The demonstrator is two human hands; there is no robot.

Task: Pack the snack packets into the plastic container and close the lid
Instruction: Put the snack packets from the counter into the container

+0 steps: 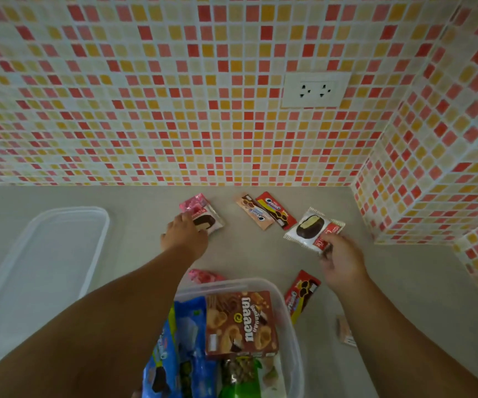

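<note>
The clear plastic container [290, 320] stands at the bottom centre, holding a brown snack box [240, 323], blue packets [180, 349] and a green packet [239, 377]. Its clear lid [45, 262] lies flat to the left. My left hand [184, 235] reaches forward and rests its fingers on a pink-and-white cake packet [203, 215]. My right hand [342, 261] pinches the corner of a white-and-red cake packet [311, 228]. Two small packets, one peach [253, 212] and one red [276, 209], lie near the wall.
A red packet [302, 294] lies right of the container, a pink one [204, 275] just behind it, and a small pale one [345, 330] under my right forearm. Mosaic tiled walls close the grey counter [260, 254] at the back and right. A wall socket [315, 90] sits above.
</note>
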